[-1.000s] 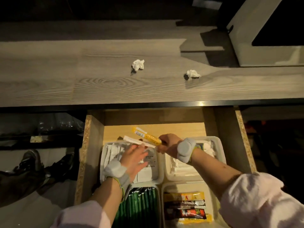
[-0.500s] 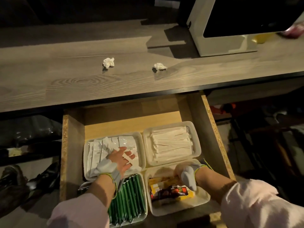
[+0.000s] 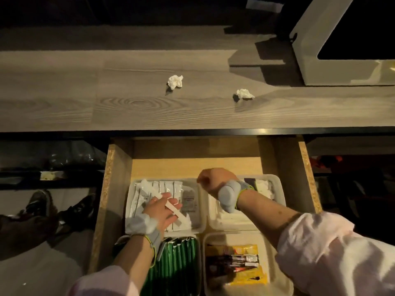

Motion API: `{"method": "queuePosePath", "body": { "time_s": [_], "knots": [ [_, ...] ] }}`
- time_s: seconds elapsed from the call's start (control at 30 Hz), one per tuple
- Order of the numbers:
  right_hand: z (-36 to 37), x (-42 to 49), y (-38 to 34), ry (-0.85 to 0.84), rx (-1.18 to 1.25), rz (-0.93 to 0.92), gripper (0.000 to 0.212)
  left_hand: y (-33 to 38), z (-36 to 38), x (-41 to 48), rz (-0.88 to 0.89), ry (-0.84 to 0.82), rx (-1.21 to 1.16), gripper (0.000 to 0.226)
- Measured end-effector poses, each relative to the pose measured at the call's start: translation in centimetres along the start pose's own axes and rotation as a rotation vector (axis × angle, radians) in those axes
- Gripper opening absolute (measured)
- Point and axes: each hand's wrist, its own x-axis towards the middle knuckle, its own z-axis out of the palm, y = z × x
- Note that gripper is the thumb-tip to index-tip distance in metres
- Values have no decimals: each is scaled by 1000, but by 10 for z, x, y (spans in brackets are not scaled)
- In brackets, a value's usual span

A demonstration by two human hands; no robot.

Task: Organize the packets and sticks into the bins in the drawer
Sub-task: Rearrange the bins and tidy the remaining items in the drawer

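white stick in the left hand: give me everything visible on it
The white stick is long, thin and flat, and looks paper-wrapped, with no readable print. It slants from far-left to near-right, held between the fingers of the left hand, over the bin of white packets. Whether its near tip touches those packets cannot be told.

Grey countertop [image 3: 85, 92], swirled with wood grain, carries crumpled white paper wads [image 3: 175, 81]. In the pale tan chipboard drawer [image 3: 119, 167], white plastic bins [image 3: 202, 201] show white packets [image 3: 168, 188], a long white paper stick [image 3: 171, 207], dark green foil sticks [image 3: 179, 265], and yellow, red and black packets [image 3: 235, 258].
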Motion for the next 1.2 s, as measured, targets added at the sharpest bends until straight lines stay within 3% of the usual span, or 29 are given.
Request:
{"method": "queuePosePath", "body": {
  "time_s": [0.07,0.17,0.23,0.37,0.47,0.63,0.8,0.9,1.13,1.2],
  "knots": [
    [-13,33,-12,76,-12,-25,34,15,4,4,79,33,51,25],
    [-13,82,-18,-59,1,48,34,40,8,18,204,83,153,27],
    [-4,93,-16,-42,-15,93,32,48,6,29,244,108,240,28],
    [20,117,-13,-58,-61,91,32,37,-12,49,278,258,604,27],
    [21,126,-17,-86,-98,55,33,32,-12,50,297,274,614,27],
    [11,115,-49,-71,-255,-156,30,34,-13,51,334,319,647,36],
    [17,125,-54,-4,-273,-137,29,31,-16,52,379,309,701,36],
    [9,117,-45,37,-206,-54,30,32,-14,49,375,285,644,34],
    [-9,96,2,-6,-50,113,18,43,1,41,263,183,220,18],
    [-13,89,13,18,1,138,14,43,8,39,244,192,199,23]
  ]
}}
